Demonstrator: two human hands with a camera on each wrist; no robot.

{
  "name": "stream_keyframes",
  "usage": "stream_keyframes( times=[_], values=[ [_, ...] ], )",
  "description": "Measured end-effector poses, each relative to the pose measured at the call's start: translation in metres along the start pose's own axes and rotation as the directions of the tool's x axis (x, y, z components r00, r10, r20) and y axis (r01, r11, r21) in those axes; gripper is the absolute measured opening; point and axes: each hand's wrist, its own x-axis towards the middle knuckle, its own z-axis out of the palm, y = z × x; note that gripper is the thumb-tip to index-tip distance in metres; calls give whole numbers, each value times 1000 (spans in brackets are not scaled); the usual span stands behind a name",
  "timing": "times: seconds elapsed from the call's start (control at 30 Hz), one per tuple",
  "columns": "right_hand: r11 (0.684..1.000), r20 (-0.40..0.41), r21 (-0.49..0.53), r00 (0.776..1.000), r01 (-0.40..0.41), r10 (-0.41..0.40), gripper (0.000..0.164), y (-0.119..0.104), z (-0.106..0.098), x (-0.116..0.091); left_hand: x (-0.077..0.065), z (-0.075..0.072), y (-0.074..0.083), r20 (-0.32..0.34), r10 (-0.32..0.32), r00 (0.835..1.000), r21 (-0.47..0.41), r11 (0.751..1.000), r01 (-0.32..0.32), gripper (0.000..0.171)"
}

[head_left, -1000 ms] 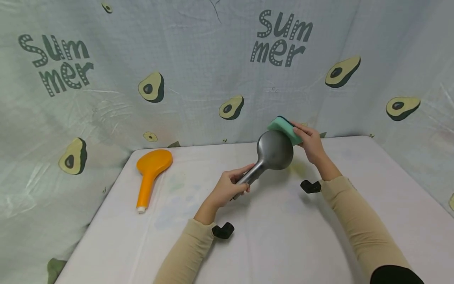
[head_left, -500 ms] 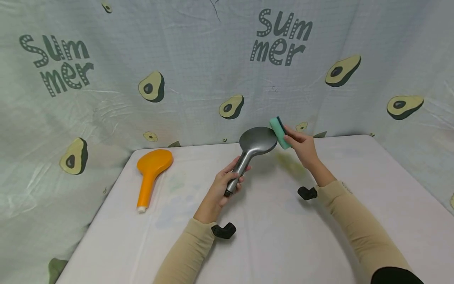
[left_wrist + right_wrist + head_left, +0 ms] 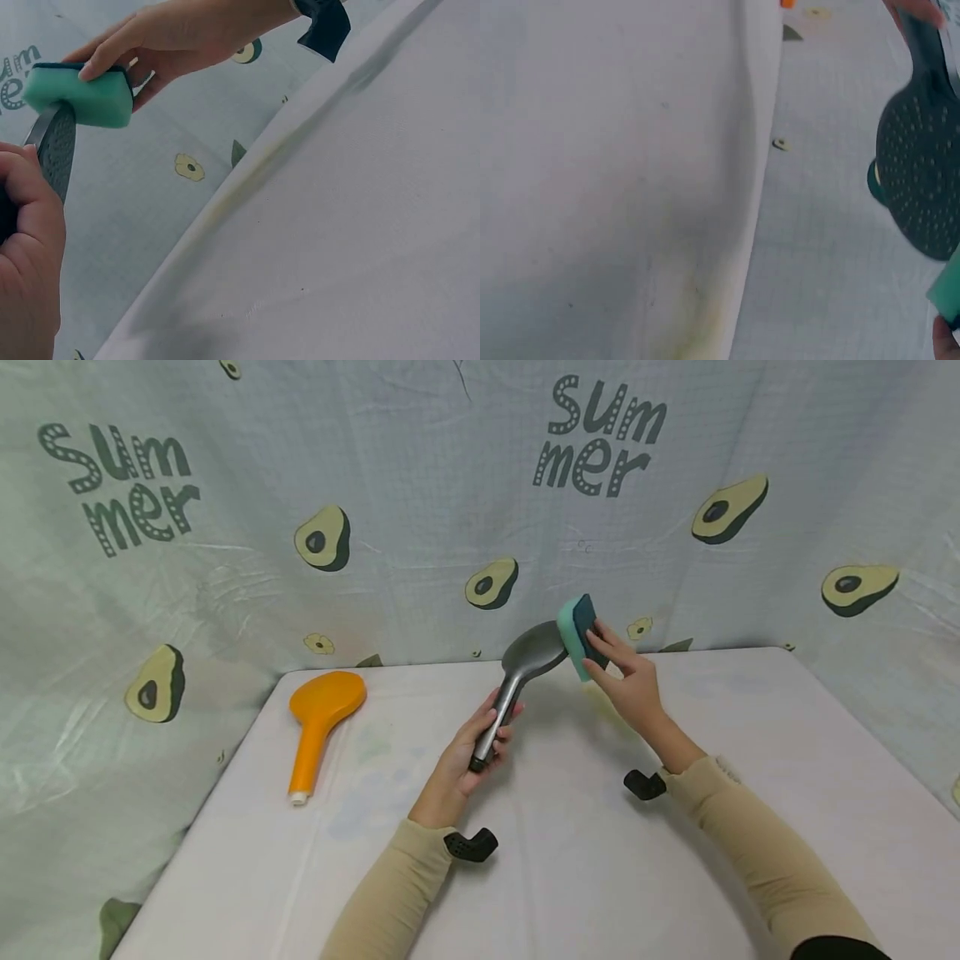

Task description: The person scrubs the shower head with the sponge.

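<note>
A grey handheld shower head is raised above the table, its handle gripped by my left hand. Its dark nozzle face shows in the right wrist view, studded with small dots. My right hand pinches a green sponge with a dark scouring side, fingers and thumb at its edges. The sponge's soft side presses against the rim of the shower head in the left wrist view. An orange shower head lies on the table to the left, apart from both hands.
A white cloth covers the table, with faint coloured stains. Behind it hangs a pale curtain printed with avocados and lettering. Black camera mounts stick out at both wrists.
The shower head has moved left and turned more edge-on, its handle steeper. The right hand has followed leftward, tilting the sponge upright so its dark side now shows.
</note>
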Motion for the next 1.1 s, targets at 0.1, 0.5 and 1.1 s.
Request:
stream_keyframes(
  times=[0.1, 0.5, 1.1],
  values=[
    [957, 29, -194, 976, 217, -215, 45, -2, 8, -5, 1, -1, 1, 9, 6, 1000, -8, 1000, -6, 59],
    [654, 355, -390, 762, 647, -542, 47, -18, 26, -9, 0, 0, -1, -2, 18, 1000, 78, 997, -18, 57],
    [707, 320, -394, 809, 587, -493, 44, -23, 22, -12, 3, 0, -10, -70, 156, 985, 385, 915, -117, 59]
  ],
)
